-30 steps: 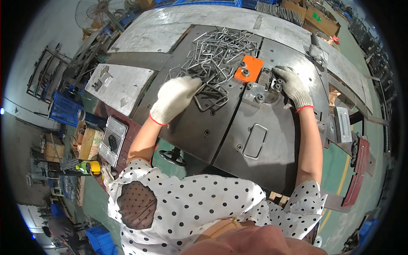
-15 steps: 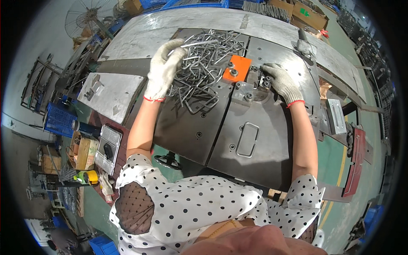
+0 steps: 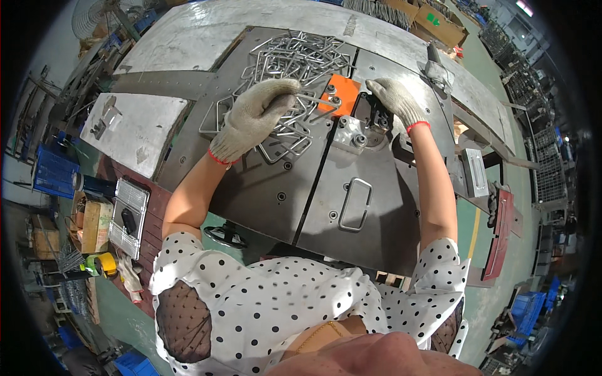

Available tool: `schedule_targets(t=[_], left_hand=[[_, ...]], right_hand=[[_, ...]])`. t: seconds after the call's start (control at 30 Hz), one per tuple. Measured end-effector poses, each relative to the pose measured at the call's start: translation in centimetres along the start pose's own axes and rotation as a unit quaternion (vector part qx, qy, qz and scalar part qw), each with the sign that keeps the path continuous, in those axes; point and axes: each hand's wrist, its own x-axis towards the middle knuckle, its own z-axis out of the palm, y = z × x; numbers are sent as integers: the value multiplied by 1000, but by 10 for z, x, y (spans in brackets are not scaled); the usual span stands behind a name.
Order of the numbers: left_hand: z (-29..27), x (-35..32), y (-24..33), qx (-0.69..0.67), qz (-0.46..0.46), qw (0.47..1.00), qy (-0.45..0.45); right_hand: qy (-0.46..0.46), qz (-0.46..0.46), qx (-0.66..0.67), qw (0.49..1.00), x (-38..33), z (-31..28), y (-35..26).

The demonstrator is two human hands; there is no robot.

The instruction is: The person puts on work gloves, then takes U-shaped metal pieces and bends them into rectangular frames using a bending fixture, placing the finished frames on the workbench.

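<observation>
My left hand (image 3: 260, 114), in a white knit glove with a red cuff, pinches a bent metal rod (image 3: 318, 100) between thumb and fingers. The rod's free end reaches over the bolted orange plate (image 3: 342, 88). Under and behind this hand spreads a pile of bent wire handles (image 3: 298, 59). My right hand (image 3: 399, 102), gloved alike, curls its fingers at the far side of a dark clamp block (image 3: 371, 108); what lies under the fingers is hidden. In front of it sits a bolted steel fixture (image 3: 350, 136). Nearer me, a rectangular wire loop (image 3: 355, 205) lies flat.
The steel work plate (image 3: 263, 194) has a dark slot running through it and several bolts. A black handwheel (image 3: 224, 235) shows below its near left edge. At the left are a metal tray (image 3: 130, 217) and a pale side panel (image 3: 135, 133). A cardboard box (image 3: 439, 25) stands far right.
My left hand has moved right and nearer with the rod, from the pile to the orange plate. My right hand has shifted slightly away from me at the fixture. The whole view has shifted a little.
</observation>
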Motion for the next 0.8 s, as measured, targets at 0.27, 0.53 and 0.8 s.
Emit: schedule_targets(t=[0.27, 0.53, 0.8], left_hand=[[0, 4, -8, 201, 230, 951, -35], [8, -2, -11, 124, 67, 987, -76], [2, 3, 6, 96, -53, 991, -82]], right_hand=[[-19, 37, -118, 992, 11, 17, -47], [-9, 38, -43, 998, 21, 30, -23], [110, -21, 16, 994, -75, -37, -98]])
